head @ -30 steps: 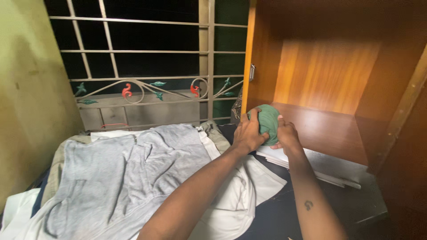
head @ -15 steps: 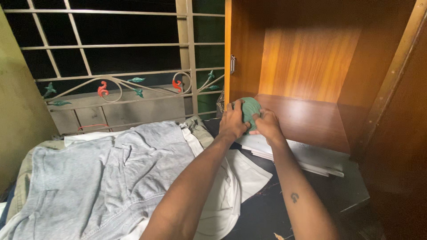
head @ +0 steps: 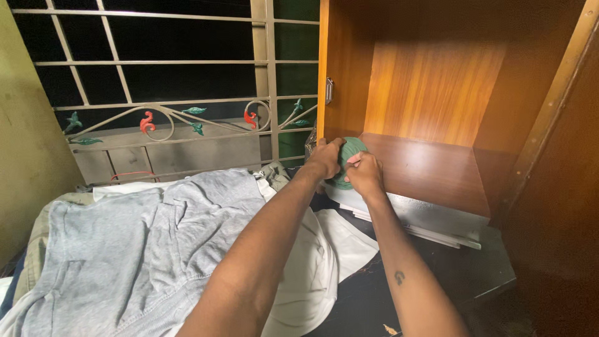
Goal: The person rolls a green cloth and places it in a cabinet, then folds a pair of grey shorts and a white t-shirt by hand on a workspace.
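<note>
Both my hands hold a small green rolled bundle of cloth [head: 350, 153] at the front left corner of a wooden cupboard shelf [head: 430, 171]. My left hand [head: 326, 158] grips its left side with fingers curled over the top. My right hand [head: 365, 175] presses on its right and lower side. The bundle sits at the shelf's front edge, mostly covered by my fingers. Whether it rests on the shelf I cannot tell.
A pile of grey and white clothes [head: 143, 243] lies on the bed to the left. A metal window grille [head: 168, 118] with red and green ornaments stands behind it. The cupboard's dark door [head: 561, 187] stands at the right. White flat items [head: 424, 228] lie under the shelf.
My hands with the green bundle have moved slightly forward to the shelf's corner, and the view has shifted left, bringing the cupboard closer.
</note>
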